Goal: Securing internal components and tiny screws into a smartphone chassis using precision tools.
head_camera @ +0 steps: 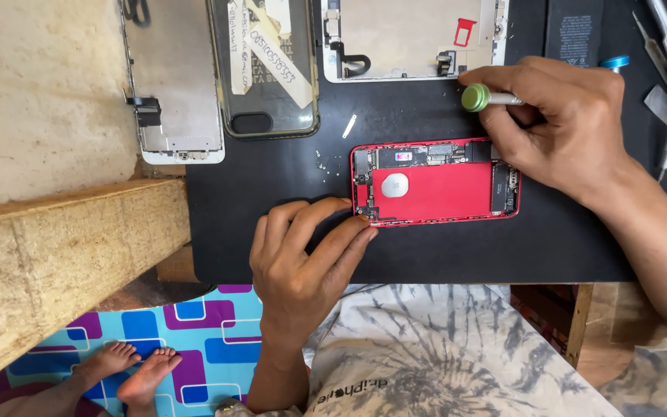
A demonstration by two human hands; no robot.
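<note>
On the black mat (426,255) lies an opened red phone housing (435,183). The left hand (303,262), at its seven o'clock, presses fingertips on its lower left corner. The right hand (557,123), at two o'clock, grips a green-capped screwdriver (488,98) over the housing's upper right edge.

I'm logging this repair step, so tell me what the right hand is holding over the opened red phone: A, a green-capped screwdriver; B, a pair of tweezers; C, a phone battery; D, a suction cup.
A: the right hand grips a green-capped screwdriver at the top edge of the opened red phone, while the left hand steadies the phone's lower left corner with its fingers.
</note>
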